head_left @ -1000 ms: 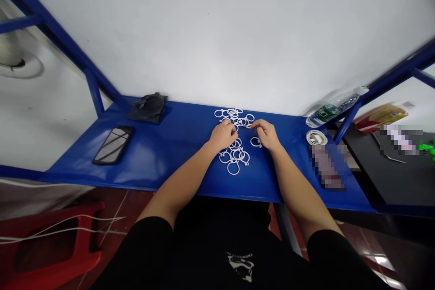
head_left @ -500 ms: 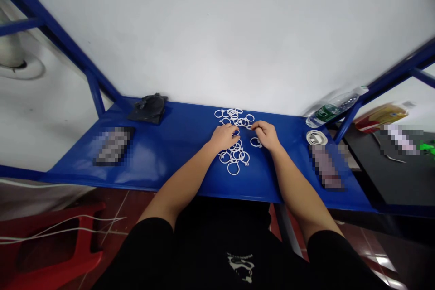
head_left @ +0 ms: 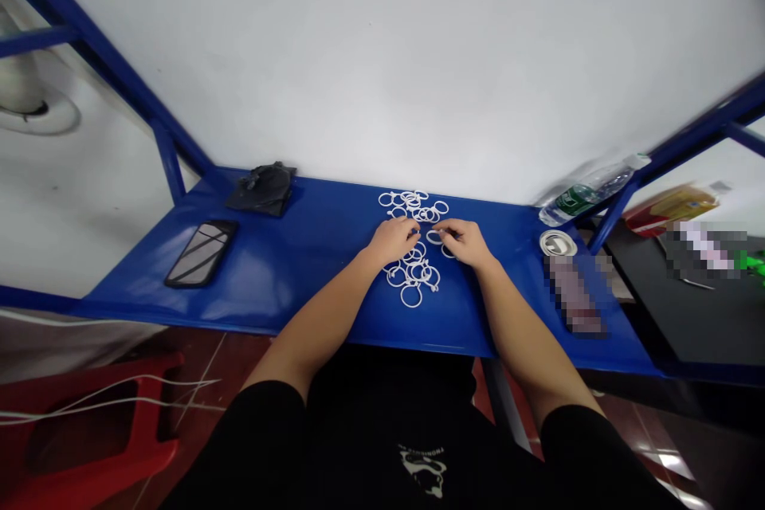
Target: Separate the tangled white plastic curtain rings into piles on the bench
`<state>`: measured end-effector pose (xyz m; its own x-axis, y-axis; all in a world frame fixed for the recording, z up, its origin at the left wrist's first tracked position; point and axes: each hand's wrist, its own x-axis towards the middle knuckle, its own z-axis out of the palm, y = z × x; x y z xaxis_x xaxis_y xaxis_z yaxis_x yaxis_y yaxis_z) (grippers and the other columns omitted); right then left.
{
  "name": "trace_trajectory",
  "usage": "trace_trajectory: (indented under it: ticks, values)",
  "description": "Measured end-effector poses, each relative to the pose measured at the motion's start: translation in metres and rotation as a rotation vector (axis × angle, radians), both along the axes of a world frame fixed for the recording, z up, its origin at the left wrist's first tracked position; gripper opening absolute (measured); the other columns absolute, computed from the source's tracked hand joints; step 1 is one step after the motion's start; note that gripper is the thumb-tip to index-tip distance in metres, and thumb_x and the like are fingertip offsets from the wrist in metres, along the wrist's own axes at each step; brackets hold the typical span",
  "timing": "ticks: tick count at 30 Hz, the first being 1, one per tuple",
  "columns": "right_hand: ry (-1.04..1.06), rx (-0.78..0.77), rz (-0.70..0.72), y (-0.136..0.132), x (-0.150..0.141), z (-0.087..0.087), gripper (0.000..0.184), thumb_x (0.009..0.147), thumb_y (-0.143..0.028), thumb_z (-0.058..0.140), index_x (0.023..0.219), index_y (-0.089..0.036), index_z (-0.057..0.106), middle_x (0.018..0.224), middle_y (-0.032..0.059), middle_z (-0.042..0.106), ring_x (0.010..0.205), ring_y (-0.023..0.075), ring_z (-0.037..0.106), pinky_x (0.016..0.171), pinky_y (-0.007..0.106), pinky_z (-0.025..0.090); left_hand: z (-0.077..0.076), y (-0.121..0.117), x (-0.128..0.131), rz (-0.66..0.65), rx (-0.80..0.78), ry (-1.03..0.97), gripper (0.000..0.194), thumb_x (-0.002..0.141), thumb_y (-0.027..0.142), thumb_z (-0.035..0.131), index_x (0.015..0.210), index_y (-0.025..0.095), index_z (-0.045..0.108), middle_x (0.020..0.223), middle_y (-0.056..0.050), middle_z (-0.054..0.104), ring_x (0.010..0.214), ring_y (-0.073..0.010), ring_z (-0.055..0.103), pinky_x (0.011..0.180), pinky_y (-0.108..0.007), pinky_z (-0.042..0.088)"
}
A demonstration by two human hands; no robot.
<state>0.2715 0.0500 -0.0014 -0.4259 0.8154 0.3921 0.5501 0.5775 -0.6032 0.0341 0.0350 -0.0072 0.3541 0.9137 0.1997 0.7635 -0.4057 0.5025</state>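
Small white rings with little eyelets, like curtain rings, lie in two clusters on the blue table. The far cluster (head_left: 425,214) is near the wall, and the near cluster (head_left: 413,274) lies closer to me. Between them, my right hand (head_left: 463,241) pinches one curtain ring (head_left: 429,239) with thumb and fingertips. Another curtain ring (head_left: 447,251) rests partly hidden under that hand. My left hand (head_left: 393,241) is curled over the left side of the rings, fingertips drawn together; what they hold, if anything, is hidden.
A phone (head_left: 200,253) and a crumpled black plastic bag (head_left: 263,190) lie at the left. At the right are a plastic bottle (head_left: 577,199), a tape roll (head_left: 557,244) and a blurred-out item (head_left: 574,295). Blue frame bars rise at both ends; a white wall stands behind.
My right hand has moved a little toward me and leftward from the far cluster, bringing a curtain ring along. My left hand's fingers spread slightly, then drew together again, staying in place.
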Motion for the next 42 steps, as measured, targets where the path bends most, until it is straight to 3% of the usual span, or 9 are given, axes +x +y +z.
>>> trace_trajectory:
  ticks: [5, 11, 15, 22, 26, 34, 42]
  values:
    - [-0.022, 0.018, -0.057, 0.001, 0.001, 0.001, 0.03, 0.103, -0.037, 0.054, 0.114, -0.024, 0.079, 0.088, 0.0041, 0.082, 0.079, 0.0225, 0.076, 0.077, 0.035, 0.058, 0.002, -0.001, 0.0, 0.044, -0.012, -0.07, 0.016, 0.097, 0.023, 0.064, 0.107, 0.022, 0.076, 0.106, -0.007, 0.07, 0.102, -0.0222, 0.068, 0.095, -0.036, 0.055]
    - [-0.131, 0.122, -0.029, 0.008, -0.004, -0.008, 0.037, 0.102, -0.023, 0.05, 0.13, -0.025, 0.074, 0.128, 0.0099, 0.077, 0.119, 0.0273, 0.071, 0.103, 0.044, 0.057, -0.004, 0.003, 0.0, 0.071, 0.086, -0.102, 0.026, 0.086, 0.015, 0.071, 0.112, 0.02, 0.074, 0.118, -0.009, 0.067, 0.118, -0.0256, 0.063, 0.107, -0.039, 0.052]
    - [-0.209, 0.078, 0.027, 0.008, -0.011, -0.016, 0.047, 0.1, -0.014, 0.049, 0.14, -0.026, 0.068, 0.144, 0.0087, 0.069, 0.132, 0.0263, 0.065, 0.115, 0.047, 0.051, -0.005, 0.007, -0.001, 0.139, 0.115, -0.136, 0.025, 0.091, 0.011, 0.064, 0.111, 0.02, 0.075, 0.119, -0.009, 0.068, 0.119, -0.0242, 0.064, 0.111, -0.039, 0.051]
    - [-0.32, 0.026, -0.008, 0.006, -0.015, -0.014, 0.043, 0.096, -0.018, 0.061, 0.138, -0.024, 0.069, 0.12, 0.0101, 0.077, 0.107, 0.0272, 0.072, 0.093, 0.04, 0.058, -0.002, 0.004, -0.003, 0.168, 0.083, -0.162, 0.022, 0.102, 0.022, 0.059, 0.115, 0.022, 0.076, 0.118, -0.007, 0.075, 0.107, -0.0211, 0.071, 0.097, -0.032, 0.054]
    - [-0.328, -0.028, -0.047, 0.006, -0.015, -0.012, 0.05, 0.092, -0.023, 0.072, 0.142, -0.024, 0.066, 0.101, 0.0069, 0.077, 0.088, 0.0238, 0.071, 0.078, 0.034, 0.055, 0.001, 0.002, -0.003, 0.229, 0.065, -0.184, 0.024, 0.104, 0.027, 0.057, 0.117, 0.022, 0.076, 0.114, -0.007, 0.078, 0.104, -0.0221, 0.073, 0.094, -0.032, 0.054]
    - [-0.356, 0.005, -0.038, 0.007, -0.015, -0.011, 0.028, 0.099, -0.023, 0.062, 0.123, -0.022, 0.076, 0.102, 0.0098, 0.078, 0.092, 0.0243, 0.071, 0.082, 0.034, 0.052, 0.003, 0.003, -0.004, 0.268, 0.021, -0.252, 0.03, 0.103, 0.03, 0.062, 0.129, 0.024, 0.074, 0.098, -0.004, 0.081, 0.091, -0.0212, 0.075, 0.086, -0.031, 0.053]
    - [-0.151, -0.028, -0.139, 0.003, -0.011, -0.003, 0.025, 0.094, -0.02, 0.057, 0.115, -0.022, 0.072, 0.091, 0.0039, 0.079, 0.077, 0.0215, 0.07, 0.07, 0.03, 0.049, -0.005, 0.01, -0.007, 0.307, 0.066, -0.411, 0.016, 0.099, 0.035, 0.068, 0.101, 0.022, 0.076, 0.078, 0.001, 0.073, 0.073, -0.0156, 0.068, 0.071, -0.026, 0.047]
